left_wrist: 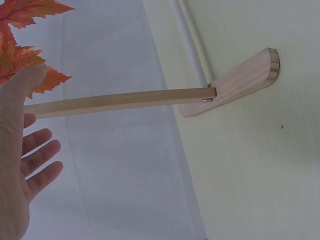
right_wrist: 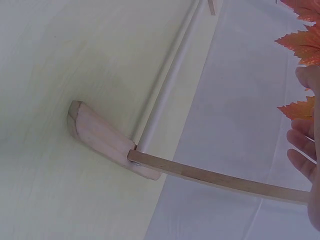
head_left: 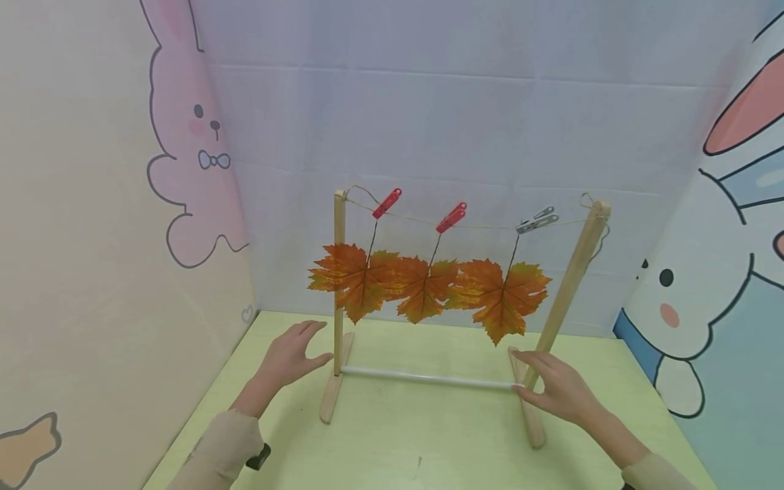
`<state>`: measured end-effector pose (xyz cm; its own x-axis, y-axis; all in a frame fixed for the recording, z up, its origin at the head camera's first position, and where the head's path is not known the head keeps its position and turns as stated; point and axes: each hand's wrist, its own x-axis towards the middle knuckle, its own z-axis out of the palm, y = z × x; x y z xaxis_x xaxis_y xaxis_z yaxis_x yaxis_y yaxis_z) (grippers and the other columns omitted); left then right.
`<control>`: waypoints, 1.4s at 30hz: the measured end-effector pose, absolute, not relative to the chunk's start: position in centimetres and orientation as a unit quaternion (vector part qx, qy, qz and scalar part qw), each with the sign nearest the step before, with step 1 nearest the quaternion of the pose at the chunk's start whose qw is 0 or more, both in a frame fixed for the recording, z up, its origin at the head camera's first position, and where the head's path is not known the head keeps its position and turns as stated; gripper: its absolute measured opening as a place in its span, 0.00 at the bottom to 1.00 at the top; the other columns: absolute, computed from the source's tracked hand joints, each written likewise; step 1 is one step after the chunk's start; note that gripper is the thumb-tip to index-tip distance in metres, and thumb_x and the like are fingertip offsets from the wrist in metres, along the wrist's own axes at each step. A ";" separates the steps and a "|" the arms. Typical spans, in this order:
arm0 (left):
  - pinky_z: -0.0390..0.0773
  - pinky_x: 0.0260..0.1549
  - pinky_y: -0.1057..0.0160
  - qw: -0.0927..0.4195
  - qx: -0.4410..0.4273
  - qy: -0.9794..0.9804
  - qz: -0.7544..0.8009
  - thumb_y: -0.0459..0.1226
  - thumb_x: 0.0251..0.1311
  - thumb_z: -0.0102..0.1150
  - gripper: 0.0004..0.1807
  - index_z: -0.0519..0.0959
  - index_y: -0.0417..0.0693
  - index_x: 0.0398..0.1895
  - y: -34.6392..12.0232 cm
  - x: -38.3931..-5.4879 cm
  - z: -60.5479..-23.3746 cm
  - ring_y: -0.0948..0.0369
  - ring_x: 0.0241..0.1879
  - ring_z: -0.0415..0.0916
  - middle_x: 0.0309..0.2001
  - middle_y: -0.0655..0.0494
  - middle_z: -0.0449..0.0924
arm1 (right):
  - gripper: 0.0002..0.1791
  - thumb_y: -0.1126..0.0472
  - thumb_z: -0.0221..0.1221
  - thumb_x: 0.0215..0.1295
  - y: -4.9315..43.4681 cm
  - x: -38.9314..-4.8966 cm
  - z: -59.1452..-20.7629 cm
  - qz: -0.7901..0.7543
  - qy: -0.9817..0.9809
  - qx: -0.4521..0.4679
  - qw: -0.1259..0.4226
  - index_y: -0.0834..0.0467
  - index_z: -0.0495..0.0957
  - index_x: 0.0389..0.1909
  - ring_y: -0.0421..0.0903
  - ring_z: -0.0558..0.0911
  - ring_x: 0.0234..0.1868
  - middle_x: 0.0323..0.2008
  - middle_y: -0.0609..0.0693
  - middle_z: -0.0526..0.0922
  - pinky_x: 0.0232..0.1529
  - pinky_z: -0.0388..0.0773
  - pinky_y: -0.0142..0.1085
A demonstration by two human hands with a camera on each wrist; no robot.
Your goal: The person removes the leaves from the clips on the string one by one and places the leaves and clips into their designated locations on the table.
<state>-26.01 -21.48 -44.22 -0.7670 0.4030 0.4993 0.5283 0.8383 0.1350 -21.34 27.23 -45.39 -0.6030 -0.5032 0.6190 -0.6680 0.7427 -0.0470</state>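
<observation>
A wooden stand with two posts and flat feet stands on the table. A white rod joins its posts low down. Along its string hang three orange maple leaves, clipped by two red clothespins and a grey clothespin. My left hand is held beside the left post, fingers spread and thumb apart, with nothing in it. On the other side my right hand is beside the right post, overlapping its lower end in the head view, its fingers loosely extended and holding nothing.
The pale yellow-green table meets a white cloth backdrop behind the stand. Side panels carry a pink cartoon rabbit on the left and a white cartoon rabbit on the right.
</observation>
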 end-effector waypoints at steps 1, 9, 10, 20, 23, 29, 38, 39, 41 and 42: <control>0.76 0.38 0.52 0.237 -0.253 -0.928 -0.133 0.49 0.42 0.68 0.34 0.73 0.42 0.53 -21.4 -26.1 -44.1 0.50 0.47 0.74 0.48 0.46 0.76 | 0.34 0.53 0.71 0.37 27.1 -21.4 -45.3 0.140 -0.884 0.332 0.297 0.61 0.76 0.48 0.50 0.80 0.38 0.38 0.54 0.80 0.33 0.78 0.43; 0.77 0.35 0.53 0.261 -0.271 -0.918 -0.127 0.48 0.41 0.69 0.33 0.74 0.42 0.51 -21.2 -26.4 -43.2 0.51 0.44 0.76 0.44 0.48 0.77 | 0.30 0.50 0.69 0.43 26.1 -21.5 -44.2 0.160 -0.873 0.350 0.300 0.61 0.76 0.47 0.48 0.80 0.38 0.38 0.53 0.81 0.31 0.79 0.41; 0.77 0.36 0.54 0.262 -0.273 -0.917 -0.125 0.48 0.41 0.69 0.33 0.74 0.42 0.51 -21.1 -26.4 -43.1 0.51 0.44 0.76 0.44 0.48 0.77 | 0.29 0.50 0.69 0.43 26.0 -21.6 -44.1 0.162 -0.872 0.351 0.301 0.61 0.76 0.47 0.48 0.80 0.38 0.38 0.53 0.81 0.31 0.79 0.41; 0.78 0.32 0.55 0.284 -0.292 -0.903 -0.134 0.46 0.40 0.70 0.31 0.75 0.42 0.50 -20.7 -26.7 -41.6 0.52 0.41 0.77 0.42 0.48 0.78 | 0.28 0.43 0.61 0.53 25.4 -22.2 -43.4 0.172 -0.851 0.375 0.326 0.63 0.77 0.44 0.49 0.80 0.37 0.38 0.53 0.81 0.30 0.78 0.41; 0.78 0.30 0.57 0.288 -0.296 -0.901 -0.132 0.45 0.40 0.71 0.31 0.75 0.41 0.49 -20.6 -27.0 -41.2 0.53 0.38 0.78 0.42 0.48 0.78 | 0.28 0.42 0.58 0.55 25.3 -22.5 -43.1 0.172 -0.845 0.382 0.332 0.63 0.77 0.43 0.49 0.80 0.36 0.37 0.53 0.82 0.29 0.78 0.41; 0.78 0.27 0.58 0.313 -0.303 -0.890 -0.137 0.43 0.39 0.71 0.30 0.76 0.39 0.48 -20.4 -27.5 -39.9 0.53 0.35 0.78 0.41 0.48 0.79 | 0.28 0.42 0.58 0.56 24.8 -23.0 -42.1 0.173 -0.837 0.392 0.340 0.64 0.78 0.42 0.49 0.81 0.35 0.37 0.54 0.82 0.29 0.78 0.41; 0.78 0.24 0.59 0.337 -0.323 -0.872 -0.145 0.40 0.39 0.71 0.26 0.77 0.40 0.45 -20.1 -28.0 -38.2 0.57 0.30 0.79 0.40 0.48 0.81 | 0.25 0.47 0.59 0.57 24.0 -23.6 -40.6 0.179 -0.821 0.418 0.347 0.65 0.77 0.44 0.47 0.81 0.34 0.37 0.52 0.82 0.30 0.78 0.40; 0.78 0.24 0.59 0.338 -0.326 -0.871 -0.148 0.40 0.40 0.71 0.26 0.77 0.40 0.45 -20.1 -28.0 -38.0 0.57 0.29 0.79 0.39 0.48 0.81 | 0.25 0.47 0.59 0.57 24.0 -23.6 -40.5 0.180 -0.818 0.421 0.348 0.65 0.77 0.43 0.48 0.81 0.34 0.36 0.52 0.82 0.30 0.78 0.40; 0.77 0.24 0.59 0.339 -0.330 -0.868 -0.153 0.39 0.40 0.70 0.25 0.77 0.40 0.45 -20.1 -28.2 -37.6 0.56 0.29 0.80 0.39 0.48 0.81 | 0.24 0.48 0.61 0.55 23.9 -23.7 -40.4 0.183 -0.818 0.423 0.344 0.65 0.77 0.43 0.47 0.81 0.34 0.36 0.53 0.82 0.30 0.78 0.40; 0.77 0.23 0.59 0.340 -0.331 -0.866 -0.156 0.39 0.41 0.70 0.24 0.77 0.40 0.44 -20.1 -28.2 -37.4 0.56 0.29 0.79 0.38 0.48 0.81 | 0.24 0.49 0.61 0.55 23.8 -23.8 -40.3 0.184 -0.818 0.425 0.341 0.65 0.77 0.43 0.47 0.81 0.34 0.36 0.53 0.82 0.30 0.78 0.40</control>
<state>-28.21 -20.13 -37.45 -0.5491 0.4674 0.6929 0.6803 0.7315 0.0456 -23.78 23.80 -40.29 -0.4061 -0.5688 0.7152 -0.8206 0.5713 -0.0116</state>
